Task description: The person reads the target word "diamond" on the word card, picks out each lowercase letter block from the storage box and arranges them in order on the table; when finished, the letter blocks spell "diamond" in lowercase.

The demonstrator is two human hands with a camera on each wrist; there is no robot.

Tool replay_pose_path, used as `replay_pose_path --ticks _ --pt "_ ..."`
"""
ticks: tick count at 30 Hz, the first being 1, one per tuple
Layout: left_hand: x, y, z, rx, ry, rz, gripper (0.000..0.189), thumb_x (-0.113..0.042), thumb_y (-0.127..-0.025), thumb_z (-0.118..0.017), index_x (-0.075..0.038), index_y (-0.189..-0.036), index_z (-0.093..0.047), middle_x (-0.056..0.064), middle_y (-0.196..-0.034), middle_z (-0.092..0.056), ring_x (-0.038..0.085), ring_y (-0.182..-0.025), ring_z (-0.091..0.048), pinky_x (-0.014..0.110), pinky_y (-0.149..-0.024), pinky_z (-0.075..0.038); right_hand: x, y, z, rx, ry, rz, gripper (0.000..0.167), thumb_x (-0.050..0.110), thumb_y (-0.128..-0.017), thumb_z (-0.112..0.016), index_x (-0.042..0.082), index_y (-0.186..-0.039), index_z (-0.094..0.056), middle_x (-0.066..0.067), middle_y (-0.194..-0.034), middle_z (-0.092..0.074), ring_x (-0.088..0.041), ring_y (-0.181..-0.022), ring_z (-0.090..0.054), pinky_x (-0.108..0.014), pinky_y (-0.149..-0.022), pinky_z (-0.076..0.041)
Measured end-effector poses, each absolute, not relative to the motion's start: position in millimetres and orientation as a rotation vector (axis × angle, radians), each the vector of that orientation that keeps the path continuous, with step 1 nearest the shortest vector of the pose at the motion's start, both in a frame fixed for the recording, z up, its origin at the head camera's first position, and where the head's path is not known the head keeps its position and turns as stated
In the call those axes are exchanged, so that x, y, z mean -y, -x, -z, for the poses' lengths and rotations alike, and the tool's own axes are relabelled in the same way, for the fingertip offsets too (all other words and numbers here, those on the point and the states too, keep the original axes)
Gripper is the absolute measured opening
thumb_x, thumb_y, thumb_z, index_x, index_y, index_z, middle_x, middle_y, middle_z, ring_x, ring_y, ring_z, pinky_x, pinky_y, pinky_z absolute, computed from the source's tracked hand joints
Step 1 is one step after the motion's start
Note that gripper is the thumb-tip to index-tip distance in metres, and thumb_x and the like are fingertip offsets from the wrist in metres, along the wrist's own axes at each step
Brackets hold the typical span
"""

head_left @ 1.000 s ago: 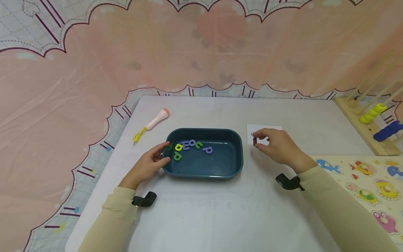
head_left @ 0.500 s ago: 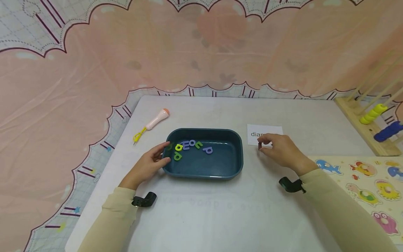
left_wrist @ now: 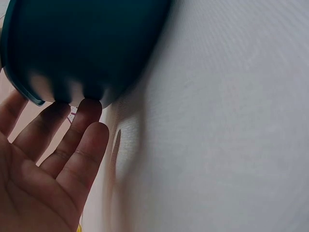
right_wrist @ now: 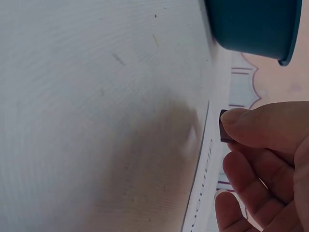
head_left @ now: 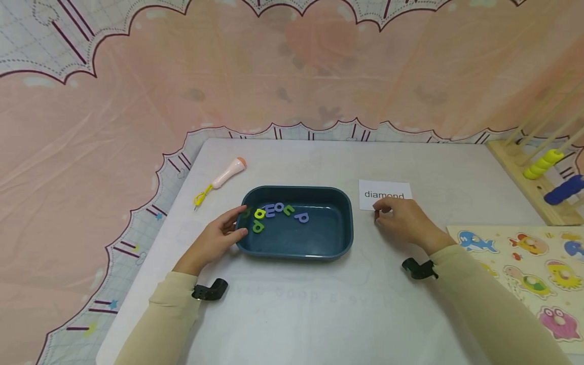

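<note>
1. Peach patterned cloth [head_left: 228,76] hangs behind a white surface [head_left: 296,314]; 12 o'clock points away from the person.

2. Thumb and finger of the right hand [head_left: 399,218] pinch a small dark piece [right_wrist: 224,133], which sits at that hand's 9 o'clock.

3. From the right hand, the white card [head_left: 388,187] lies toward 11 o'clock, its long axis running 9 to 3. Its printed word, "diamond", is partly covered. The piece is at the card's 7 o'clock edge; whether they touch, and how the piece's long axis stands, I cannot tell.

4. At the tray's 9 o'clock end, the left hand [head_left: 212,243] grips the blue tray [head_left: 294,243], fingertips against the outer wall. The right hand is nearer the card, well apart from the tray.

5. Counted: one tray, one card, one dark piece in hand. Seven letters show inside the tray: three purple letters [head_left: 269,210], three green letters [head_left: 288,209] (one faint by the left rim), one yellow letter [head_left: 259,214].

6. Around the tray: one pink and yellow tool [head_left: 223,175] toward 10, one bead rack [head_left: 517,177] near 3, one sea-animal board [head_left: 499,256] between 3 and 4.
</note>
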State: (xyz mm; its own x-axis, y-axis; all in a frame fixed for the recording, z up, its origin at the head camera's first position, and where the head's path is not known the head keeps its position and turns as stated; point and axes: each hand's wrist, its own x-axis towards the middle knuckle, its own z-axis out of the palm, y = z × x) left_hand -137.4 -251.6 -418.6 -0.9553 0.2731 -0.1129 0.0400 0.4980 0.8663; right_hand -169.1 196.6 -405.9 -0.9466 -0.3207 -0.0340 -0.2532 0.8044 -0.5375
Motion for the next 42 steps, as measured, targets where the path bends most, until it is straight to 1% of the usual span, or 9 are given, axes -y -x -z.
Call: replay_pose_path --ticks 5,10,17,24,42 --pt "251.2 137.4 419.0 -2.507 -0.269 -1.445 0.061 -0.018 -0.099 -0.064 -0.010 -0.154 -0.039 0.021 -0.156 -0.036 0.039 -0.138 -0.042 0.052 -0.110 -0.035 -196.8 170.3 409.0 -2.876 0.494 0.835 0.025 0.004 -0.090 -0.064 -0.002 -0.115 -0.070 -0.018 -0.109 -0.070 -0.037 -0.103 -0.063 -0.054 -0.093 -0.048" --pt "251.0 136.8 418.8 -2.512 -0.261 -1.438 0.061 -0.018 -0.100 -0.064 -0.011 -0.155 -0.039 0.021 -0.157 -0.036 0.039 -0.139 -0.040 0.052 -0.111 -0.033 -197.0 171.0 411.5 -2.872 0.477 0.840 0.026 0.005 -0.091 -0.063 -0.002 -0.115 -0.069 -0.018 -0.109 -0.069 -0.037 -0.103 -0.062 -0.054 -0.093 -0.047" --pt "250.4 136.0 418.8 -2.517 -0.263 -1.435 0.061 -0.017 -0.099 -0.064 -0.009 -0.154 -0.038 0.021 -0.156 -0.036 0.039 -0.139 -0.041 0.052 -0.111 -0.034 -195.0 173.0 413.4 -2.853 0.465 0.829 0.028 0.006 -0.093 -0.063 -0.003 -0.119 -0.067 -0.020 -0.113 -0.068 -0.038 -0.107 -0.061 -0.055 -0.095 -0.046" --pt "250.4 136.0 419.0 -2.510 -0.268 -1.435 0.061 -0.017 -0.100 -0.063 -0.009 -0.155 -0.038 0.021 -0.157 -0.035 0.039 -0.139 -0.041 0.052 -0.111 -0.034 -193.3 174.2 414.5 -2.854 0.472 0.821 0.026 0.004 -0.092 -0.064 -0.004 -0.117 -0.068 -0.020 -0.112 -0.069 -0.038 -0.107 -0.062 -0.054 -0.096 -0.047" --pt "250.8 136.5 417.1 -2.516 -0.249 -1.407 0.062 -0.020 -0.100 -0.064 -0.013 -0.155 -0.037 0.020 -0.157 -0.035 0.038 -0.139 -0.041 0.051 -0.110 -0.035 -191.7 177.5 416.2 -2.858 0.465 0.813 0.027 0.004 -0.093 -0.063 -0.004 -0.118 -0.067 -0.020 -0.114 -0.069 -0.038 -0.108 -0.062 -0.054 -0.097 -0.047"
